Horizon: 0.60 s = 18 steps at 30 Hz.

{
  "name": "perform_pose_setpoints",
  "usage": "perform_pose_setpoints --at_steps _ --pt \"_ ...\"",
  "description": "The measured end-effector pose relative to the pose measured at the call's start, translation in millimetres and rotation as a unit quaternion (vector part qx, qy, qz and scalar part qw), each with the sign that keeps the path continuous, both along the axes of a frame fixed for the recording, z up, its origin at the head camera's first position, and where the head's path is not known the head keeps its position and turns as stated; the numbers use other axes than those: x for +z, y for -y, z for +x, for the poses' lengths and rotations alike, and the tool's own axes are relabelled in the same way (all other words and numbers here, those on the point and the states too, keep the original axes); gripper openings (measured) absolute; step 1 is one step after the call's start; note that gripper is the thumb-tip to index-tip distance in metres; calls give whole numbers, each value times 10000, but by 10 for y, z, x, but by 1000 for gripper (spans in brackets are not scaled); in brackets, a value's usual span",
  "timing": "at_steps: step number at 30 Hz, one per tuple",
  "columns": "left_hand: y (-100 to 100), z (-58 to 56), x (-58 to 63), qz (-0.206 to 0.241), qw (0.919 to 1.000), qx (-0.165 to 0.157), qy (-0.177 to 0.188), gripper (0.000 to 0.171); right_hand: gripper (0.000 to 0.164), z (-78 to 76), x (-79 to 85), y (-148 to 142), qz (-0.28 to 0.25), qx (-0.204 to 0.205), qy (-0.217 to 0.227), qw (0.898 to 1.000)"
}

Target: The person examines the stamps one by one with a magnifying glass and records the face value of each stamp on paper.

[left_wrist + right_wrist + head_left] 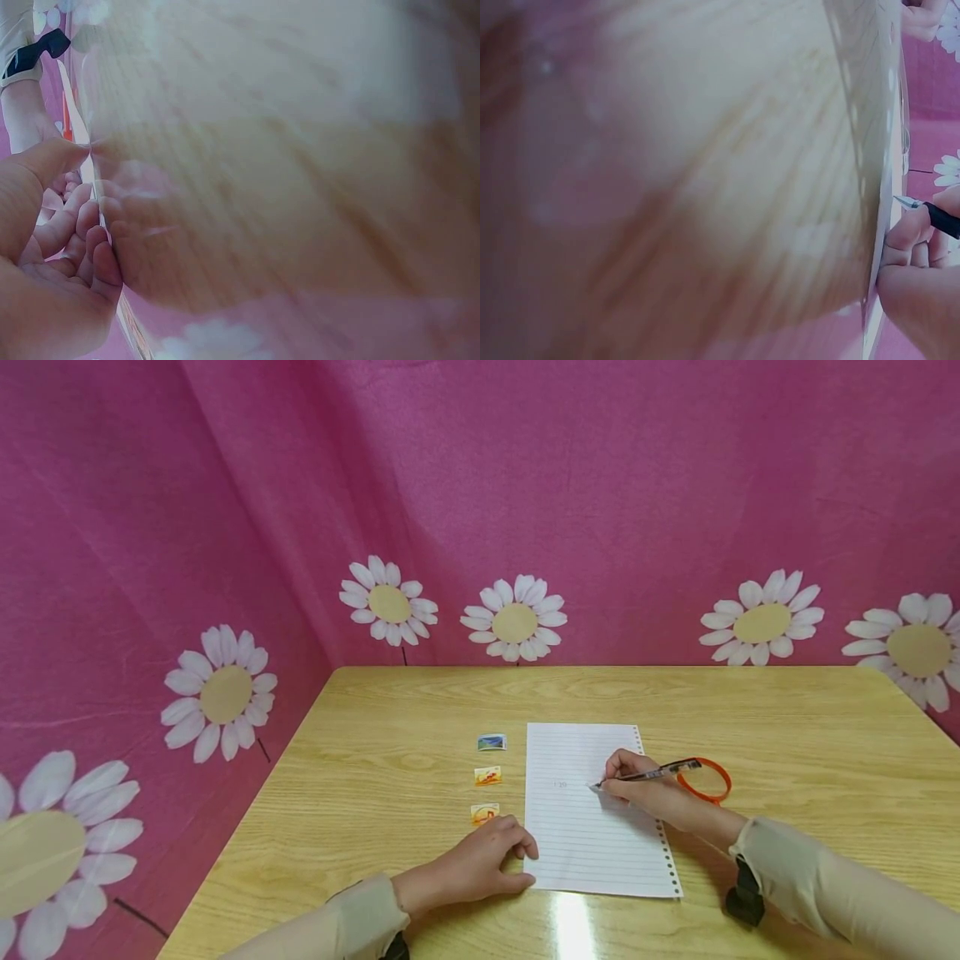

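Observation:
A white lined sheet [588, 852] with punched holes down its right side lies on the table. My right hand [637, 783] rests on it and pinches a clear-barrelled pen [663, 771] with a black grip, tip down at the paper. Left of the tip, a short faint piece of writing [560, 785] stands on one line. The right wrist view shows the pen's metal point [907, 201] beyond the fingertips. At the sheet's lower left edge lies my left hand [487, 860], fingers loosely bent, thumb and fingertips touching the paper's margin.
Left of the sheet, three small stamp-like pictures form a column: a blue-green one [492, 742], a yellow-red one [487, 776] and another [483, 812] close above my left hand. An orange-red ring [729, 785] lies beyond the pen's back end. Pink flowered cloth [630, 510] hangs behind the wooden table [375, 735].

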<state>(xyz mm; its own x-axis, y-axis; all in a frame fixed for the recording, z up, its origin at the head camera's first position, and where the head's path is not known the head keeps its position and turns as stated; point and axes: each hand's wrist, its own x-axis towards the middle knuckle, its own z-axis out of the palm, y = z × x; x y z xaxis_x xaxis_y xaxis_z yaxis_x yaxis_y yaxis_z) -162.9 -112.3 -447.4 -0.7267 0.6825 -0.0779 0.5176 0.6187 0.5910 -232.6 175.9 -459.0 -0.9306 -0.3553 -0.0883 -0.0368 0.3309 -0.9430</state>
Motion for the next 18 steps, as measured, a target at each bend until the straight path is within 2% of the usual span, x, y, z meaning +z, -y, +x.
perform_pose_setpoints --at_steps 18 --pt "3 -12 -13 19 10000 -30 14 17 21 -7 -7 7 17 -75 13 10000"
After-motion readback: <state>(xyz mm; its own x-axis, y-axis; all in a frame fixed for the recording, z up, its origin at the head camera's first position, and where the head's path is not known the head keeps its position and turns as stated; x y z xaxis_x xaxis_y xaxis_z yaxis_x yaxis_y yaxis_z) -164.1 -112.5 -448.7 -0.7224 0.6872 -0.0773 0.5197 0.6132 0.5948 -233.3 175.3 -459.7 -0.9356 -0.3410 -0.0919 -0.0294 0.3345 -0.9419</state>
